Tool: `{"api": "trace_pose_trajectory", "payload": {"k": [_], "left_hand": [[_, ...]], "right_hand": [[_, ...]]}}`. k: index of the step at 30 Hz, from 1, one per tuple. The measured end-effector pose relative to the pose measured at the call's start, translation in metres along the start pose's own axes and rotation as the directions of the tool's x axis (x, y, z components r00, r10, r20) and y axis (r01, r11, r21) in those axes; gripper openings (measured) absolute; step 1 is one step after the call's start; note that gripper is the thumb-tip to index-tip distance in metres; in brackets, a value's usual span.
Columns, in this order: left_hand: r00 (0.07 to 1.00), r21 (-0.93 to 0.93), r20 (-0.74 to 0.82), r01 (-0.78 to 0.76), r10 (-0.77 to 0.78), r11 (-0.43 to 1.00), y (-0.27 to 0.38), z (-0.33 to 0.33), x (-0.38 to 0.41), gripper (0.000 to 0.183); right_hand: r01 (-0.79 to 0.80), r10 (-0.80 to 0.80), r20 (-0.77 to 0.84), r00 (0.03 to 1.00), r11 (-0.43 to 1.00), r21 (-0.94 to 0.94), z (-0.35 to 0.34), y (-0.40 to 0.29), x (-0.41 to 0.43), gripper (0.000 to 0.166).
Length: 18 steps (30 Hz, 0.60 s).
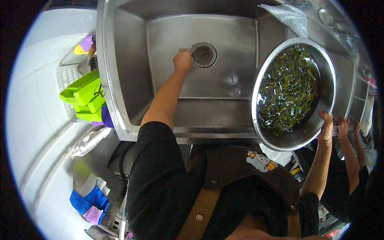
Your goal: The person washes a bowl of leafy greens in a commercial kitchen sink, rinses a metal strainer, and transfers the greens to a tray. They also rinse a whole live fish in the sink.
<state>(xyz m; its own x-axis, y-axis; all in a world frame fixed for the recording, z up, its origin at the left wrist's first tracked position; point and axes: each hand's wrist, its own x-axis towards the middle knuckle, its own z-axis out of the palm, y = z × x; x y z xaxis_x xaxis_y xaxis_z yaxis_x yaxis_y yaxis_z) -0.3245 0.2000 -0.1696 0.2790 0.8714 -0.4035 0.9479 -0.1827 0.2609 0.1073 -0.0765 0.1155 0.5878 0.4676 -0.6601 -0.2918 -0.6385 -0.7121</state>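
Observation:
In a stainless steel sink (pixel 204 87), my left hand (pixel 183 61) is curled into a fist just left of the round drain (pixel 204 55); nothing shows in it, though its fingers are slightly blurred. My right hand (pixel 325 124) grips the lower right rim of a large metal basin (pixel 303 143), thumb over the edge. The basin sits over the sink's right side. It holds water and many thin green strips of a leafy vegetable or seaweed (pixel 289 90). A small dark scrap (pixel 232 79) lies on the sink floor.
Silvery mesh-like material (pixel 288 16) hangs at the sink's upper right corner. Stacked green plastic trays (pixel 85 90) stand left of the sink. Another person's hands (pixel 343 127) are at the counter edge on the right. Blue and purple cloths (pixel 91 201) lie at lower left.

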Motion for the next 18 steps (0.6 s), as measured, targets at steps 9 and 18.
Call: {"api": "trace_pose_trajectory", "payload": {"k": [9, 18], "left_hand": [[0.981, 0.028, -0.007, -0.192, 0.193, 0.981, 0.043, 0.031, 0.012, 0.012], [0.993, -0.077, 0.017, -0.118, 0.12, 0.99, 0.049, 0.042, 0.025, 0.015]], "right_hand": [[0.013, -0.014, -0.044, 0.999, 1.0, -0.019, 0.007, -0.006, -0.005, 0.031], [0.039, -0.04, -0.089, 0.995, 0.999, -0.01, -0.009, 0.005, 0.004, 0.031]]}}
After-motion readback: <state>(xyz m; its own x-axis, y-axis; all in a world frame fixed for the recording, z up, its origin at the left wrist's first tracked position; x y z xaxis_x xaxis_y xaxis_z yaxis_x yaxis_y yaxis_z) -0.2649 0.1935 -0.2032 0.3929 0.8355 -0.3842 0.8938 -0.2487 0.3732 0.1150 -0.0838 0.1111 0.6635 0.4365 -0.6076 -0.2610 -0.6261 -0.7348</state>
